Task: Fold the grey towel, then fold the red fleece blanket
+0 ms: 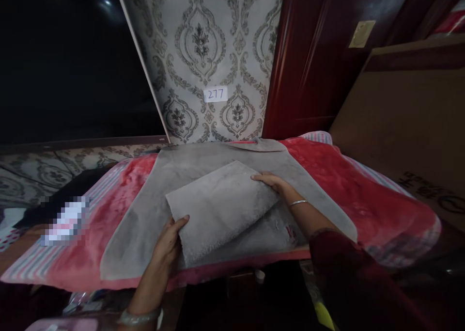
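A grey plush towel (218, 207) lies folded on top of a larger grey cloth (145, 210) spread over a red blanket (348, 190). My left hand (167, 241) grips the folded towel's near left edge, thumb on top and fingers under it. My right hand (271, 181) rests flat on the towel's far right edge, fingers stretched out; a thin bangle circles that wrist.
A patterned wallpaper wall with a small label reading 277 (215, 94) stands behind. A dark red wooden door (308, 59) is to the right, and a brown cardboard box (407, 118) at the far right. A striped sheet edge (39, 263) shows at the left.
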A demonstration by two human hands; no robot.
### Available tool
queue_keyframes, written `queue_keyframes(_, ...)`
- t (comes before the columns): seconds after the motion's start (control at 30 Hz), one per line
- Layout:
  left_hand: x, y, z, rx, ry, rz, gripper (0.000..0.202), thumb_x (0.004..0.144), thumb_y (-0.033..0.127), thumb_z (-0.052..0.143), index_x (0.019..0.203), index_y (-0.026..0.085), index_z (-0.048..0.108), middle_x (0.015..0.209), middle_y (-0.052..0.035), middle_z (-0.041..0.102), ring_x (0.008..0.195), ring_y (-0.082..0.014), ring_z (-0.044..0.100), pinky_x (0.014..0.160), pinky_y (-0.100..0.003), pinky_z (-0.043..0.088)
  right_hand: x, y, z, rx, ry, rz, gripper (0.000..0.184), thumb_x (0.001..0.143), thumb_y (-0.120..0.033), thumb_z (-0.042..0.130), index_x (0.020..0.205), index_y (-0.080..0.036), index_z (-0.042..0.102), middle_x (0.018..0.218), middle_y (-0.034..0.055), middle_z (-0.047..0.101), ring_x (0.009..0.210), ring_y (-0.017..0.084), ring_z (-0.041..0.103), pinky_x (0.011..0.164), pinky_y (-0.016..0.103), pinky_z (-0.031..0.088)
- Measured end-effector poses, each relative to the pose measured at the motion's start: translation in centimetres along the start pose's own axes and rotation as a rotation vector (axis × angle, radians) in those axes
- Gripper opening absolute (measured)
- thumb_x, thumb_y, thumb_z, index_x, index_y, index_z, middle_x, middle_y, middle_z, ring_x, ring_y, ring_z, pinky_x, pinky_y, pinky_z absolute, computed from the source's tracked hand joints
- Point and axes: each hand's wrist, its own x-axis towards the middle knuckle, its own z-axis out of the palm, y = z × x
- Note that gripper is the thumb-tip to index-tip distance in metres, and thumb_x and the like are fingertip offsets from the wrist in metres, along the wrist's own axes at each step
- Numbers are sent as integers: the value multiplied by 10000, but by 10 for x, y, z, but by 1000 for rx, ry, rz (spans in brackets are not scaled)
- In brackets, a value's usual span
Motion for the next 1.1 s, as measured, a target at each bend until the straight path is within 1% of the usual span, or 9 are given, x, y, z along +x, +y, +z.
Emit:
queue_keyframes(0.1, 3, 12, -23, 51, 115, -13, 552, 612, 380, 814, 1127, 222, 698, 1006, -83, 770, 984, -329, 728, 851, -417, 590, -17, 0, -1, 69, -80, 29, 322, 730, -436, 824, 902, -183, 725, 873, 82, 760, 814, 260, 692, 733, 348, 551)
queue_keyframes(0.17, 4, 14, -42, 84, 204, -61, 511, 618, 372, 810, 1097, 228, 705, 997, -78, 769, 936, -325, 732, 773, -404, 597, -32, 14, 1, 141, -194, 14, 331, 723, -456, 813, 882, -180, 724, 843, 73, 758, 755, 239, 685, 675, 325, 540)
queue_keyframes(0.23, 2, 11, -57, 111, 204, -107, 492, 605, 336, 818, 1070, 215, 710, 957, -76, 770, 868, -310, 734, 718, -383, 593, -46, 36, 6, 210, -301, 21, 379, 680, -467, 829, 902, -176, 729, 840, 64, 758, 727, 225, 680, 662, 319, 536)
queue_keyframes(0.33, -4, 4, -62, 118, 127, -141, 465, 596, 276, 815, 1038, 173, 711, 874, -79, 764, 749, -263, 719, 696, -344, 582, -58, 63, 15, 277, -317, 20, 429, 663, -508, 821, 925, -181, 730, 876, 52, 761, 752, 211, 679, 709, 319, 538)
queue_keyframes(0.43, -11, 2, -56, 103, 115, -154, 439, 604, 252, 800, 1023, 159, 712, 831, -76, 758, 707, -240, 707, 689, -318, 571, -59, 71, 20, 289, -261, 22, 419, 736, -572, 753, 887, -181, 730, 879, 57, 759, 761, 207, 672, 726, 322, 533)
queue_keyframes(0.73, -13, 0, -52, 44, 171, -123, 427, 598, 236, 811, 1005, 158, 706, 886, -88, 768, 801, -247, 725, 714, -307, 562, -62, 61, 23, 174, -210, 16, 293, 781, -469, 745, 833, -183, 707, 793, 39, 737, 690, 191, 650, 647, 291, 516)
queue_keyframes(0.83, -20, 0, -53, -6, 139, -146, 454, 557, 272, 844, 970, 135, 715, 871, -97, 770, 810, -256, 728, 680, -296, 550, -54, 54, 12, -54, -153, -42, 285, 804, -459, 733, 858, -180, 712, 830, 59, 742, 764, 226, 677, 689, 308, 523)
queue_keyframes(0.97, -35, 1, -58, -136, 84, -167, 455, 528, 264, 859, 946, 128, 741, 905, -102, 783, 885, -272, 737, 647, -267, 543, -25, 22, 8, -516, 89, -278, 296, 831, -366, 724, 1065, -184, 718, 975, 95, 750, 948, 252, 689, 826, 316, 512)
queue_keyframes(1.1, -57, -15, -63, -365, 299, -229, 341, 614, 128, 774, 952, 157, 743, 859, -52, 784, 867, -229, 747, 707, -257, 581, 4, -20, 50, -719, -80, -649, 410, 829, -278, 721, 1226, -183, 687, 1306, 127, 677, 1230, 268, 603, 1048, 365, 449)
